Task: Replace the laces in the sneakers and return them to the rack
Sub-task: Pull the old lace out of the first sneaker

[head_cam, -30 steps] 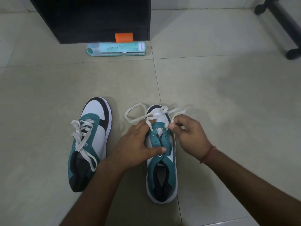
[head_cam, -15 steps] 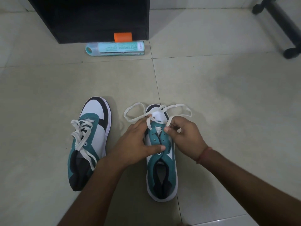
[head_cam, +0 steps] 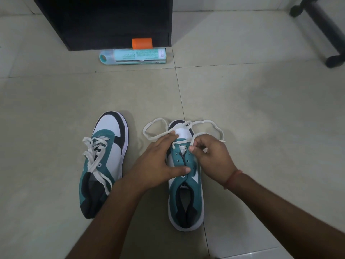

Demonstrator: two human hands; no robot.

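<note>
Fingers and thumb of the right hand (head_cam: 212, 159) are curled together, pinching the white lace (head_cam: 203, 123) just above the upper eyelets on the right side of the sneaker being laced (head_cam: 186, 193). A red thread band (head_cam: 232, 179) circles that wrist. The left hand (head_cam: 158, 163) lies across the same shoe from the left: its thumb stretches flat over the teal eyelet panel, while the fingers reach toward the toe and press on the lace where it crosses the white toe box. Whether those fingers pinch the lace or only hold it down cannot be told.

This sneaker stands upright on the tiled floor (head_cam: 261, 109), toe pointing away from the person, heel nearest. Only its lowest eyelets near the toe carry the lace; the rest are bare. The lace loops loosely past the toe on both sides, one loop resting on the floor to the left, the other to the right.

Just to the left, well apart from both hands, lies the second sneaker (head_cam: 104, 161), tilted onto its side, with a white lace threaded loosely through it.

Farther away sits a black cabinet (head_cam: 104, 21). Against its base lie a teal tube-shaped package (head_cam: 134, 56) and a small orange cylinder (head_cam: 142, 43). A black chair base (head_cam: 324, 28) shows at the upper right.
</note>
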